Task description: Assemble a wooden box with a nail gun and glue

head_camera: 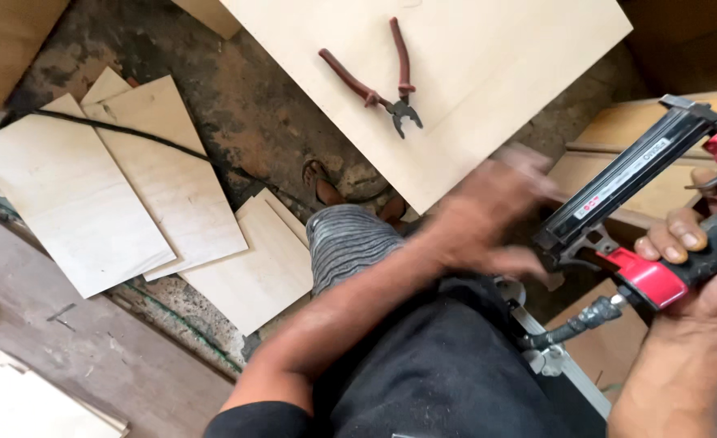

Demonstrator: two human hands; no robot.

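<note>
My right hand (699,259) grips the handle of a red and black pneumatic nail gun (642,186), whose long black magazine points up to the right. An air hose fitting (573,324) hangs from its base. My left hand (488,215) is blurred by motion, fingers spread, right beside the lower end of the magazine; whether it touches it is unclear. A pair of red-handled pliers (383,77) lies on a large pale plywood sheet (472,73) above my hands.
Several cut plywood panels (131,186) lie overlapping on the dirty floor at left, crossed by a black cable (131,134). My foot in a sandal (322,182) shows below the sheet. Wooden boards (618,130) stand at right.
</note>
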